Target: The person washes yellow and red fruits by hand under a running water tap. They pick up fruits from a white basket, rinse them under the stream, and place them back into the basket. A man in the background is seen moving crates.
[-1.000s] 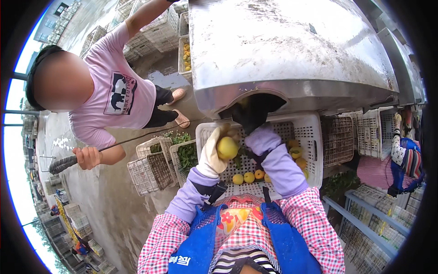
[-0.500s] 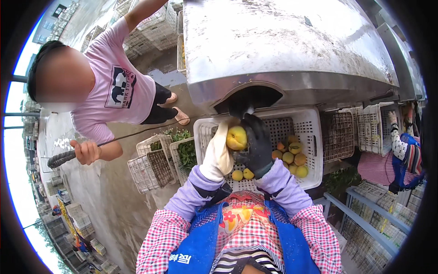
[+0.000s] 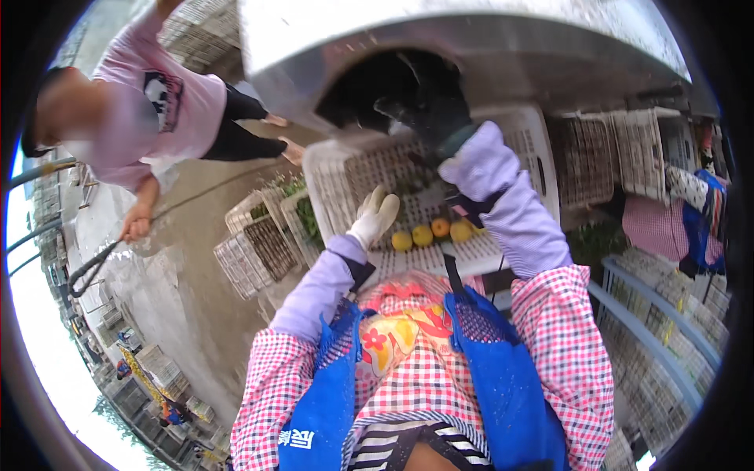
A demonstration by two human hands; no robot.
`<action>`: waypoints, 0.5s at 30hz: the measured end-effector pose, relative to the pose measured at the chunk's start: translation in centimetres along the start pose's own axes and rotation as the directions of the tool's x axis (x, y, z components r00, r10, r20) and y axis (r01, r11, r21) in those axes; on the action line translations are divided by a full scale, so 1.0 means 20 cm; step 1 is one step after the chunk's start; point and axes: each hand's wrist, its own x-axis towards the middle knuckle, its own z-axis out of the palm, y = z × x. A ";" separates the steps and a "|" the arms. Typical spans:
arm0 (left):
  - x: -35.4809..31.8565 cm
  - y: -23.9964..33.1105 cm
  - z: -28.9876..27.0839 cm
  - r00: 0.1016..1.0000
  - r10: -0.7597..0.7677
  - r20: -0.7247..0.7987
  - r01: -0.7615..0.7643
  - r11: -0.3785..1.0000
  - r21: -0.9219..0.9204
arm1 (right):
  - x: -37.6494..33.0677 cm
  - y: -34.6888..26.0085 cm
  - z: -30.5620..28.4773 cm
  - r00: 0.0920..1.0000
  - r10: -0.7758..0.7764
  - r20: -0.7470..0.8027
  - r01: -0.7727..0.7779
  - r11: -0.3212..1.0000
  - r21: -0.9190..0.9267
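Note:
My left hand, in a pale glove, is over the near left part of a white plastic crate, its fingers stretched out and holding nothing. At the dark opening of the metal machine, my right hand in a black glove reaches up, thumb and fingers apart. Its outline partly merges with the dark hole, and nothing shows in it. A few yellow-orange peaches lie in a row along the crate's near side; my right sleeve covers part of the crate.
The machine's metal body overhangs the crate. At left, a person in a pink shirt holds a dark cord. Stacked crates with green leaves stand left, more crates right, with blue rails nearby.
The peach between my hands is out of them. My right hand has moved up to the opening, my left apart from it. The peaches now line the crate's near side. The view has shifted.

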 end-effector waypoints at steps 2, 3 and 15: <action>0.04 -0.16 0.18 0.995 -0.006 0.095 -0.021 0.961 0.275 | -0.16 0.11 -0.10 0.998 -0.041 0.040 0.043 0.999 -0.033; 0.08 -0.20 0.26 0.988 -0.002 0.154 -0.062 0.910 0.410 | -0.27 0.26 -0.13 0.994 -0.088 0.066 0.093 0.994 -0.065; 0.29 -0.34 0.67 0.916 0.001 0.402 -0.326 0.585 0.743 | -0.96 1.25 0.45 0.391 0.758 0.522 -0.186 0.621 -0.762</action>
